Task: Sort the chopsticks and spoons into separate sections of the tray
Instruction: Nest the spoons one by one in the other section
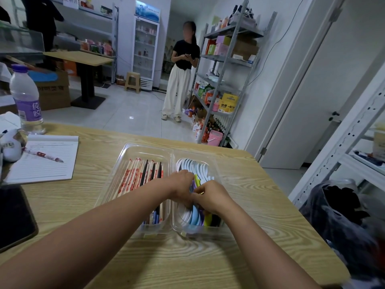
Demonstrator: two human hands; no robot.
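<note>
1. Two sections make up the clear plastic tray (pixel 145 147) on the wood-grain bench (pixel 187 263); the room behind has a tiled floor, a glass-door fridge (pixel 145 49) and a metal shelf rack (pixel 227 65) full of goods, with a person (pixel 181 69) standing between them.
2. On the bench's left sit a water bottle (pixel 26 99) and a lined notepad (pixel 43 161) with a pen (pixel 42 154) lying on it.
3. In the tray's left section lie the chopsticks (pixel 137 176), paper-wrapped and dark ones side by side (too many overlap for a sure count).
4. Both bare forearms reach in from the near edge and meet over the right section.
5. Left hand (pixel 180 187) is curled down among the spoons (pixel 192 165); what its fingers pinch I cannot tell.
6. Right hand (pixel 212 196), touching the left, has its fingers curled round some coloured spoon handles.
7. White, blue, purple and yellow spoons fill that right section, stacked too tightly to count.
</note>
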